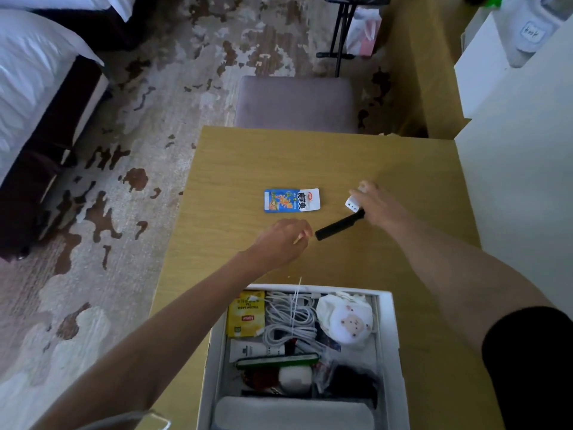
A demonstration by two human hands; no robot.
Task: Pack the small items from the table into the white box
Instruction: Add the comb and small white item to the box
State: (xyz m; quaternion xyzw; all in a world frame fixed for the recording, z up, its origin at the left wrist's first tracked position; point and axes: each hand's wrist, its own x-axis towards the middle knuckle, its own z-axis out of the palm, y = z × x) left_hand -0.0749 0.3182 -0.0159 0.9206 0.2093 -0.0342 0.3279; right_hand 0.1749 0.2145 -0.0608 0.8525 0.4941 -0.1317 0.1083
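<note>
right hand (376, 204): fingers curled over the white adapter (352, 204), gripping it on the counter (403, 169); palm covers the far end of the black bar (336, 227).
left hand (283, 238): fingers curled, just beside the bar's near end. A thin pale sliver shows at the fingertips; too small to tell if it's pinched.
step: collecting the last loose items; adapter looks gripped but not yet lifted.
next move: lift the adapter, bring it back to the white box (387, 330) at the counter's near edge, find a gap. The bar is long and rigid, so it probably lies flat on top.
snack packet (291, 200): flat glossy foil, blue and white, beyond the left hand, untouched.
box contents: nearly full. Yellow tea sachet (246, 315), coiled white cables (290, 318), soft bear-print pouch (345, 321), grey pad (294, 412).
</note>
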